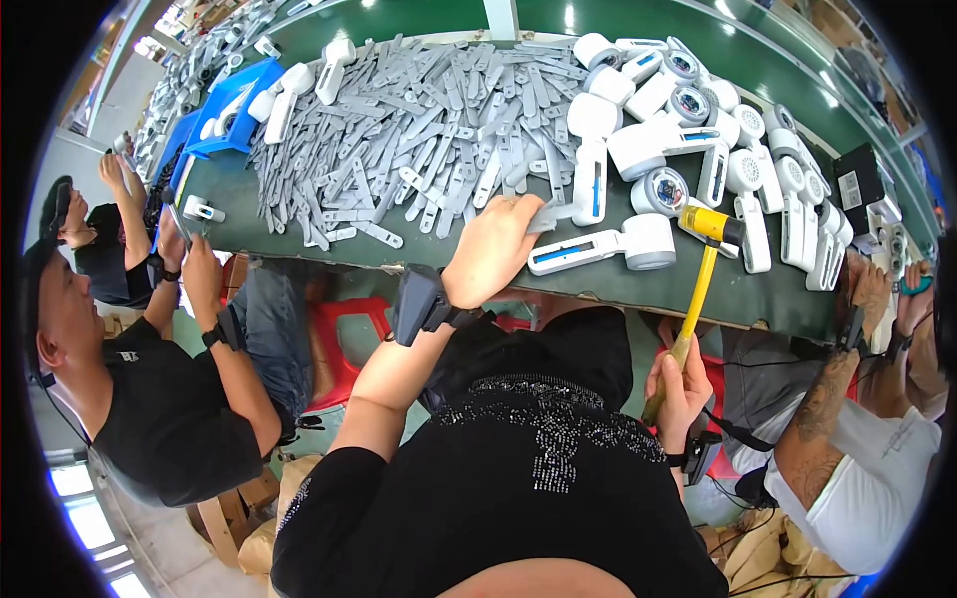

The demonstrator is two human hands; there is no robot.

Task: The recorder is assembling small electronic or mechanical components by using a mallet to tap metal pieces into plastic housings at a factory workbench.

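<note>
My left hand (495,249) is closed on a grey plastic strip (546,217) at the table's near edge, its fingertips pinching it. The fingers partly hide the strip. My right hand (682,387) grips the handle of a mallet (704,274) with a yellow and black head, held upright in front of the table's edge. Between my hands lies a white handheld device (646,242), with a round grey-rimmed head and a blue line in its handle slot. Neither hand touches it. The mallet head is just to its right.
A large heap of grey strips (399,130) covers the table's middle. Many white devices (688,105) are piled to the right, beside a black box (865,184). A blue bin (234,105) stands at the left. People work on both sides, near red stools (349,344).
</note>
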